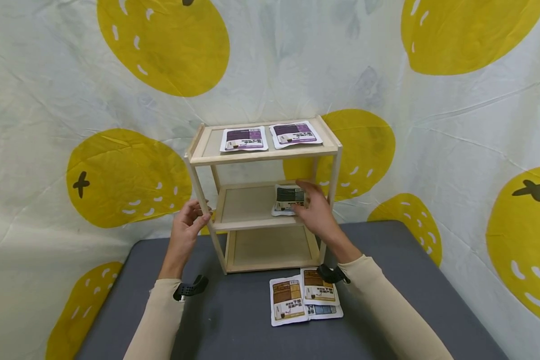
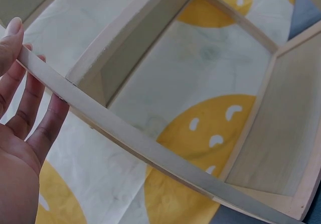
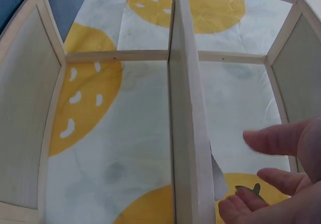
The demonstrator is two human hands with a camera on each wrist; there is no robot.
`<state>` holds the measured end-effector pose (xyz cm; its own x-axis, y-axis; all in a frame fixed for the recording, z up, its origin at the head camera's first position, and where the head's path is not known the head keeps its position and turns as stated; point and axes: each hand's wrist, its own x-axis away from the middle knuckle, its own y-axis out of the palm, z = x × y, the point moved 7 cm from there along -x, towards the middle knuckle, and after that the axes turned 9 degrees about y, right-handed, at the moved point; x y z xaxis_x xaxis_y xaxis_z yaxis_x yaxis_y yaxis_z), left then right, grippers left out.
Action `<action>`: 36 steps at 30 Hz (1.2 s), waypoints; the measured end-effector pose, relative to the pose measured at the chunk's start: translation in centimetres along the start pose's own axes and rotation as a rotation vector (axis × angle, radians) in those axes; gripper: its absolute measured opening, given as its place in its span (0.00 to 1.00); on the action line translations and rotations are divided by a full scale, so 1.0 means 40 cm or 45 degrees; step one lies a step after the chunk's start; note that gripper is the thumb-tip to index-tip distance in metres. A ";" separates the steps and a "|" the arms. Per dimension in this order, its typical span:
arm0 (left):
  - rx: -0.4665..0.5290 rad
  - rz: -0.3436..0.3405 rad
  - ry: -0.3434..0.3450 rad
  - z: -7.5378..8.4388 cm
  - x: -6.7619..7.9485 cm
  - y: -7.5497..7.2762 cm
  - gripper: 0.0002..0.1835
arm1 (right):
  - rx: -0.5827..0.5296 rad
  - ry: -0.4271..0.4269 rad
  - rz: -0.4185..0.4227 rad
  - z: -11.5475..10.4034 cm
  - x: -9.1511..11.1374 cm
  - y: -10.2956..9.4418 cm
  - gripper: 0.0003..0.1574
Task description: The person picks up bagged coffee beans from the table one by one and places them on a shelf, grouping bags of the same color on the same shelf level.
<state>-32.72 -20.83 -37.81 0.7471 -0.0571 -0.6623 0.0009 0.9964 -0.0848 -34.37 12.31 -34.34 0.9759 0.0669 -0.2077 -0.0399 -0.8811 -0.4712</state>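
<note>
A three-tier wooden shelf rack (image 1: 263,224) stands upright on the table. Its left front post (image 1: 197,186) is held by my left hand (image 1: 186,232), thumb in front and fingers behind, as the left wrist view also shows. On the right side of the middle tier lies a white-edged packet (image 1: 283,199) with a dark green label. My right hand (image 1: 318,212) is at that packet's right edge, thumb and fingers spread apart. In the right wrist view nothing sits between those fingers, and only a corner of the packet (image 3: 218,180) shows past the tier's edge.
Two purple-labelled packets (image 1: 244,139) lie side by side on the top tier. In front of the rack, two brown-labelled packets (image 1: 289,301) partly cover a blue-labelled packet (image 1: 325,311) on the grey table (image 1: 234,325). A fruit-patterned cloth (image 1: 261,65) hangs behind.
</note>
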 end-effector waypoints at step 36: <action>-0.030 0.045 -0.035 -0.005 -0.003 -0.003 0.17 | -0.172 -0.238 -0.553 0.018 0.120 0.046 0.29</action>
<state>-32.94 -20.95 -37.87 0.7642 -0.0197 -0.6447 -0.0413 0.9960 -0.0793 -29.90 11.34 -36.83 0.8406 0.5133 -0.1730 0.4022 -0.8053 -0.4355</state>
